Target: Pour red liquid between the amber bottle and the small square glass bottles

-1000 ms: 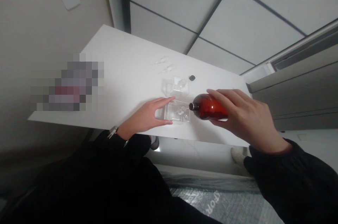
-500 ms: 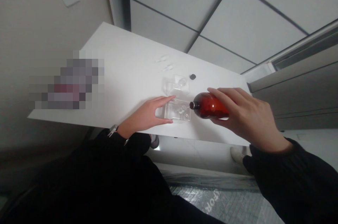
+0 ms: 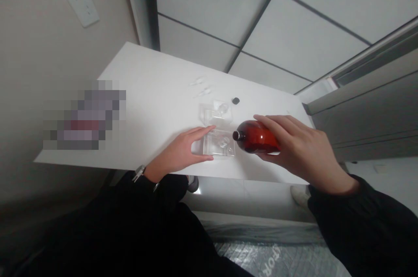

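Observation:
My right hand (image 3: 298, 150) is wrapped round a brown-red bottle (image 3: 257, 136), tilted over with its uncapped mouth pointing left. That mouth is close to the right edge of a clear plastic box (image 3: 218, 144) on the white table. Thumb and fingers of my left hand (image 3: 183, 150) span the same box from its left, one on each side. Inside the box is something clear and shiny that I cannot make out. Just behind stands a second clear box (image 3: 215, 116). A small black cap (image 3: 235, 100) lies beyond the bottle.
Small whitish pieces (image 3: 204, 91) lie farther back on the white table (image 3: 146, 94). A pixelated item (image 3: 85, 116) sits at the table's left end. A wall socket (image 3: 81, 5) is at upper left, and panelled doors (image 3: 209, 11) stand behind the table.
The scene sits slightly lower in view as the camera shifted. A thin clear streak at the bottle's mouth no longer shows. Both hands keep nearly the same places.

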The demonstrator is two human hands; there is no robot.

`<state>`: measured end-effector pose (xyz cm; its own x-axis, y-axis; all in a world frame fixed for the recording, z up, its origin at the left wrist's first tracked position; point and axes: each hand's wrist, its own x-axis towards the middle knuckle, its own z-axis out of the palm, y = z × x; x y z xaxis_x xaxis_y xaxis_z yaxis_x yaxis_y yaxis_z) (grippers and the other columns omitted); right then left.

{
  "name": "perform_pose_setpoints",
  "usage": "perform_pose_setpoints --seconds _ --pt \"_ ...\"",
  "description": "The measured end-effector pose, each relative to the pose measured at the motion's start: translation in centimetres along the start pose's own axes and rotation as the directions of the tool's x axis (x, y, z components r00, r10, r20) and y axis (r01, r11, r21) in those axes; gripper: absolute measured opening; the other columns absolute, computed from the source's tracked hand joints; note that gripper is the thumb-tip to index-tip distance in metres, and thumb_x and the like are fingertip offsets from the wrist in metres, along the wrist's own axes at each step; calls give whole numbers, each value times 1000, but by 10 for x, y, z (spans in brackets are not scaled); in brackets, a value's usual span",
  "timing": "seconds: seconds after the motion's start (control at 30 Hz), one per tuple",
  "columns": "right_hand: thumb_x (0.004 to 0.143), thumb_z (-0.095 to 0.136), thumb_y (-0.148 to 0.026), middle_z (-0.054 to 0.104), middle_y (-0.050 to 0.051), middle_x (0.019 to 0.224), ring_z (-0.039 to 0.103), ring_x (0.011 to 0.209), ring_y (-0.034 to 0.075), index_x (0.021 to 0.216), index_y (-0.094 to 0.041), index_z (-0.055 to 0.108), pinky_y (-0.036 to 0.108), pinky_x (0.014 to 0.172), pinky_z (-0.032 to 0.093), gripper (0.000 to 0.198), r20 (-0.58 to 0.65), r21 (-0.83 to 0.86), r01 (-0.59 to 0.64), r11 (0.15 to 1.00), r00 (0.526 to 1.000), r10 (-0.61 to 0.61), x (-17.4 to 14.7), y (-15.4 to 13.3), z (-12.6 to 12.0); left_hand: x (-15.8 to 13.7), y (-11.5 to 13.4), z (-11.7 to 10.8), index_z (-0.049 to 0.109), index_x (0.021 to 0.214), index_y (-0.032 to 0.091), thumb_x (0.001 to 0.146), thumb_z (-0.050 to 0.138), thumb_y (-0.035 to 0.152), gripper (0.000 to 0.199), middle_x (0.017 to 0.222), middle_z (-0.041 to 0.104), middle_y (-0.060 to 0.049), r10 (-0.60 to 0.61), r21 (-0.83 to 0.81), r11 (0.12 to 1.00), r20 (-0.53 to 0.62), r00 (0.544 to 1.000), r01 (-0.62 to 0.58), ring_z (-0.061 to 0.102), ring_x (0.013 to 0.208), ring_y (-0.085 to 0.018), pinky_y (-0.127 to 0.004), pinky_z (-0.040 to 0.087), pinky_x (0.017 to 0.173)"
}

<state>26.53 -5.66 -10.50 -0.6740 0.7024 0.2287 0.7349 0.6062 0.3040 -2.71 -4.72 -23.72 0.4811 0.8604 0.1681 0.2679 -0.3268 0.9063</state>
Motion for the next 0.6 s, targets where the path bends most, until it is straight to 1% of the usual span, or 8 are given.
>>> perform_pose_setpoints --seconds 0.13,0.2,0.27,0.33,0.4,0.5,0.53,0.6 --pt "84 81 -35 76 14 128 76 108 32 143 -19 57 41 75 61 66 -3 192 -125 973 992 128 -6 -2 7 0 -1 -1 53 159 31 86 85 49 82 163 57 -8 -18 -20 1000 4 1000 18 57 148 -32 -53 47 125" --pt "83 83 -40 76 13 130 75 111 31 143 -22 59 44 84 62 67 -4 351 -222 909 971 239 -11 -3 16 0 -2 -1 54 158 30 86 85 48 82 164 56 -9 -23 -35 999 3 1000 23 56 148 -32 -54 47 125" --pt "81 85 -45 76 13 130 75 111 31 140 -22 61 46 89 62 68 -20 525 -302 796 930 366 -17 -3 31 0 -4 -1 54 158 27 85 85 46 82 163 56 -11 -28 -66 997 0 1000 28 56 148 -31 -54 48 124" --pt "77 86 -50 77 15 124 76 105 31 136 -20 63 47 84 63 71 -30 686 -337 645 872 488 -25 0 52 1 -5 -1 54 158 24 84 85 45 83 163 55 -14 -44 -98 994 -2 999 44 55 148 -31 -54 48 124" --pt "75 85 -53 77 16 118 75 95 29 134 -17 64 45 76 62 72 -24 789 -360 499 793 609 -33 2 76 2 -5 -1 52 158 23 81 86 43 87 165 53 -15 -73 -118 990 2 997 73 55 149 -31 -54 47 124" --pt "74 84 -54 77 13 106 66 75 23 127 -17 65 42 66 59 68 -49 838 -389 382 643 764 -44 4 105 3 -6 -1 51 158 24 80 86 44 88 167 50 -13 -111 -108 988 2 994 111 54 150 -32 -56 42 127" --pt "73 83 -55 77 12 103 62 70 20 126 -17 65 41 64 57 67 -50 852 -388 351 607 793 -46 4 113 3 -6 0 51 158 24 80 86 44 88 167 51 -14 -120 -94 988 -1 993 120 54 150 -32 -57 41 128" --pt "73 82 -55 75 9 99 56 66 18 126 -18 64 39 62 56 68 -49 878 -368 305 565 824 -49 4 122 4 -6 0 51 156 22 79 86 45 87 165 53 -16 -134 -57 989 -10 991 134 54 150 -33 -58 39 128"
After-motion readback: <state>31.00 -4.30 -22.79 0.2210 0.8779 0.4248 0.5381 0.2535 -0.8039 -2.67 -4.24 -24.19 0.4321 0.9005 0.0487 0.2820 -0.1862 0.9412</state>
